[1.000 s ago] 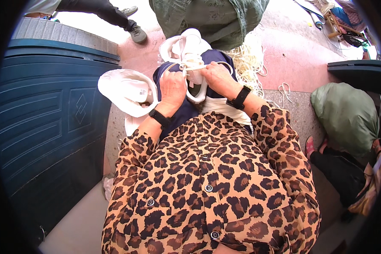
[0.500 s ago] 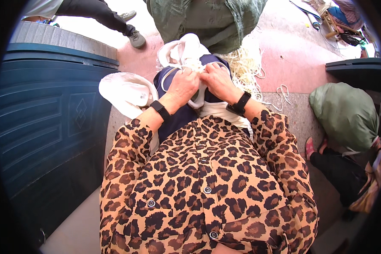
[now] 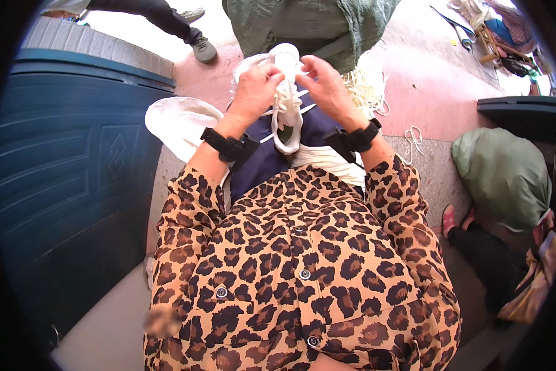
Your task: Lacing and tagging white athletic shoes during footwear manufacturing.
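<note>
A white lace-up shoe (image 3: 286, 102) lies on my lap over dark blue cloth, toe pointing away from me and its opening toward me. White shoelace ends stick out from both sides of its lacing. My left hand (image 3: 253, 93) is at the shoe's left side, thumb and fingers pinched together at the lace; the lace between them is mostly hidden. On the other side, my right hand (image 3: 329, 89) is raised beside the toe, fingers bent and thumb apart from the forefinger. Another white shoe (image 3: 244, 64) partly shows behind my left hand.
Loose cream laces (image 3: 367, 86) pile up beyond my right hand. A large green sack (image 3: 309, 28) stands ahead, and a second green sack (image 3: 504, 176) is at right beside a person's legs. White cloth (image 3: 182, 123) lies left, near a blue panelled door (image 3: 74, 167).
My hands have drawn apart and moved forward from the shoe's middle toward its toe. The shoe's lacing and opening now show between them.
</note>
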